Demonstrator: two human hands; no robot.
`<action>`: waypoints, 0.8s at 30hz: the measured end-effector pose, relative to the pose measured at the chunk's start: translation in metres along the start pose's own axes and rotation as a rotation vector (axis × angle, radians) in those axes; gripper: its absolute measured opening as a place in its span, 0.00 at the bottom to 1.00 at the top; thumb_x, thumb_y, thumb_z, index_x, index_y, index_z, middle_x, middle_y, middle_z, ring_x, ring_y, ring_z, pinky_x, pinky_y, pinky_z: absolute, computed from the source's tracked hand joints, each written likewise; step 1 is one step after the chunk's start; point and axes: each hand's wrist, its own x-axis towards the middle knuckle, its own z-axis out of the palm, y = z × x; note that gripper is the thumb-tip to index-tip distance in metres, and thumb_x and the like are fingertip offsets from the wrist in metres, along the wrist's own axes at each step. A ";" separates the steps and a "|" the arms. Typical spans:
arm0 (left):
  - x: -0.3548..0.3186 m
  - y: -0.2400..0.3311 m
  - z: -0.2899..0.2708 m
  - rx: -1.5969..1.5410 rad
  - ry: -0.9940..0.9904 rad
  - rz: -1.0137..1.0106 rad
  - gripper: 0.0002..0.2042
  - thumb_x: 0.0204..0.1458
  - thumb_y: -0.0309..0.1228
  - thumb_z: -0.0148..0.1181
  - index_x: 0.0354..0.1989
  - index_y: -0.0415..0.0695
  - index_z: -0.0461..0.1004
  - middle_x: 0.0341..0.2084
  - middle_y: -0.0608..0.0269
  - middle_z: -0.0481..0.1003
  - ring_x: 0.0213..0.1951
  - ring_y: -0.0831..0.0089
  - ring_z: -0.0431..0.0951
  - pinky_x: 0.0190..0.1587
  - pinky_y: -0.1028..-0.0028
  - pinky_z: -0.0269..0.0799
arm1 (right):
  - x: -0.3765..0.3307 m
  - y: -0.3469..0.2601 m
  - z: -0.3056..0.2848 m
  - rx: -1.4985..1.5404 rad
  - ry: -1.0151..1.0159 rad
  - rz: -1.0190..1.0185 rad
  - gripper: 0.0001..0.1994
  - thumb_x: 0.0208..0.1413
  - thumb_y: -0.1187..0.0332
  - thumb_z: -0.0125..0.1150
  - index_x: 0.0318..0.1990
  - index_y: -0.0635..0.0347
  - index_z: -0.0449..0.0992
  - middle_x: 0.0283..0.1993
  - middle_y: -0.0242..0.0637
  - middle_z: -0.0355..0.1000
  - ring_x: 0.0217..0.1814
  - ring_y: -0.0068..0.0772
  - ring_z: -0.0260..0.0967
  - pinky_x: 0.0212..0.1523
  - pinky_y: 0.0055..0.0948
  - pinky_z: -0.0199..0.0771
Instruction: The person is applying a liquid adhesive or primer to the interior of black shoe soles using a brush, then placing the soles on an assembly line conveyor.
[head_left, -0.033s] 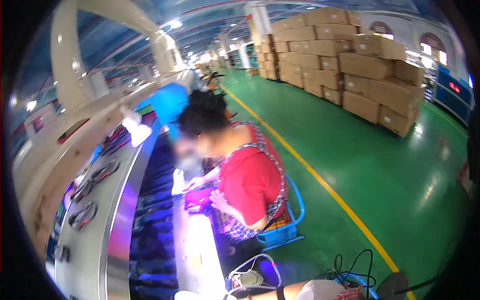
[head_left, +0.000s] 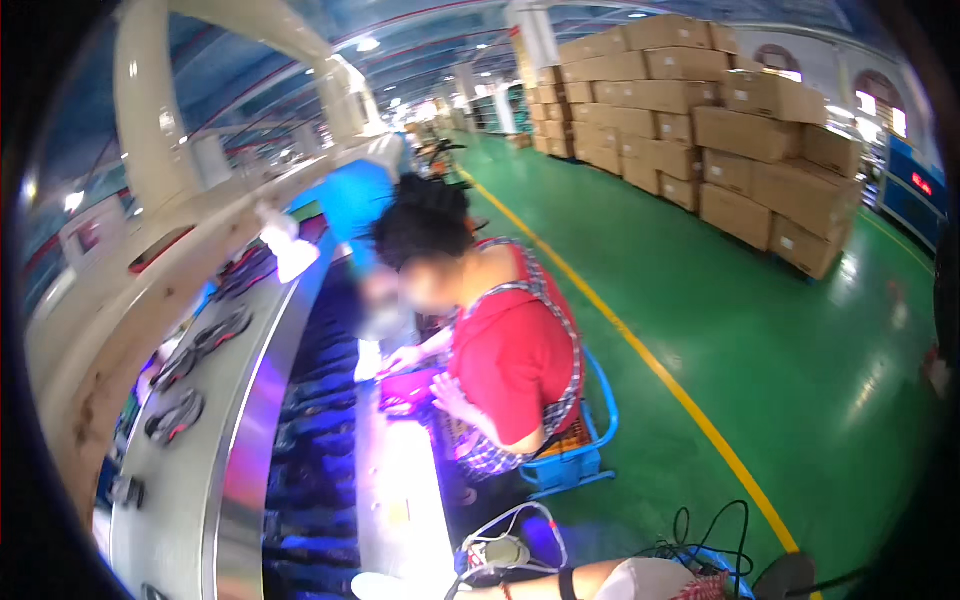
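Observation:
Along the lower edge lies a forearm with a white sleeve and a black wristband, which I take for my right arm. My right hand (head_left: 385, 588) reaches the brightly lit work table (head_left: 400, 500) and is mostly cut off by the frame, so its grip does not show. My left hand is out of view. A small white device (head_left: 507, 551) with looped cables sits just above the wrist. Further along the table a co-worker in a red top and checked apron (head_left: 510, 360) bends over a pink item (head_left: 408, 392), both hands on it.
A conveyor (head_left: 190, 480) at the left carries dark shoe parts (head_left: 175, 415). A blue basket (head_left: 572, 465) stands behind the co-worker. Black cables (head_left: 700, 535) lie on the green floor with its yellow line (head_left: 650, 365). Stacked cardboard boxes (head_left: 720, 110) fill the far right.

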 end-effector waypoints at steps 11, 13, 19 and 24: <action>-0.089 0.070 -0.016 -0.761 -0.107 -0.250 0.41 0.42 0.39 0.63 0.63 0.34 0.52 0.58 0.44 0.61 0.59 0.55 0.64 0.62 0.62 0.59 | 0.003 0.014 0.025 -0.216 -0.121 0.080 0.11 0.55 0.75 0.57 0.46 0.67 0.73 0.45 0.43 0.73 0.45 0.31 0.72 0.48 0.29 0.73; -0.108 0.071 -0.017 -0.843 -0.107 -0.308 0.41 0.42 0.39 0.63 0.63 0.34 0.52 0.58 0.44 0.62 0.59 0.56 0.64 0.62 0.62 0.59 | 0.006 0.018 0.030 -0.272 -0.149 0.094 0.11 0.55 0.75 0.57 0.46 0.67 0.73 0.45 0.43 0.73 0.45 0.31 0.73 0.48 0.29 0.73; -0.194 0.053 -0.010 -1.106 -0.091 -0.612 0.39 0.44 0.40 0.62 0.63 0.34 0.53 0.57 0.44 0.63 0.58 0.56 0.65 0.61 0.62 0.60 | 0.043 0.050 0.051 -0.443 -0.305 0.207 0.11 0.55 0.75 0.58 0.45 0.66 0.74 0.44 0.42 0.74 0.44 0.31 0.73 0.48 0.29 0.73; -0.292 0.038 0.000 -1.418 -0.006 -0.938 0.38 0.45 0.40 0.61 0.62 0.33 0.54 0.56 0.43 0.64 0.57 0.56 0.66 0.61 0.62 0.61 | 0.050 0.064 0.090 -0.480 -0.419 0.193 0.11 0.54 0.75 0.58 0.45 0.66 0.74 0.43 0.42 0.74 0.44 0.31 0.73 0.47 0.29 0.73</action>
